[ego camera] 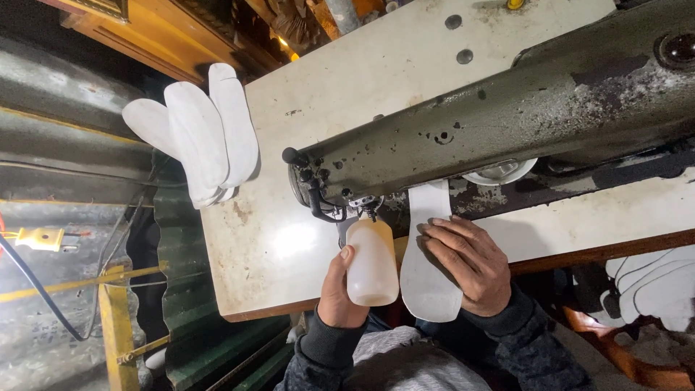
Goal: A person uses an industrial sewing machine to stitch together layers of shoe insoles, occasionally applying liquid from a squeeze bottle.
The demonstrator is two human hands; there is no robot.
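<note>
My left hand (334, 293) grips a small white plastic bottle (373, 264) from below, its tip pointing up toward the needle area (368, 210) of an old dark green sewing machine (507, 116). My right hand (463, 264) lies flat, fingers spread, on a white sole-shaped piece (428, 293). That piece runs under the machine's arm and hangs over the near edge of the table. The bottle and the sole piece sit side by side, close together.
The machine stands on a worn cream table (268, 246). A fanned stack of white sole pieces (199, 134) overhangs its left edge. More white cut pieces (655, 282) lie low at the right. Corrugated metal, a black cable and a yellow plug (40, 237) are at the left.
</note>
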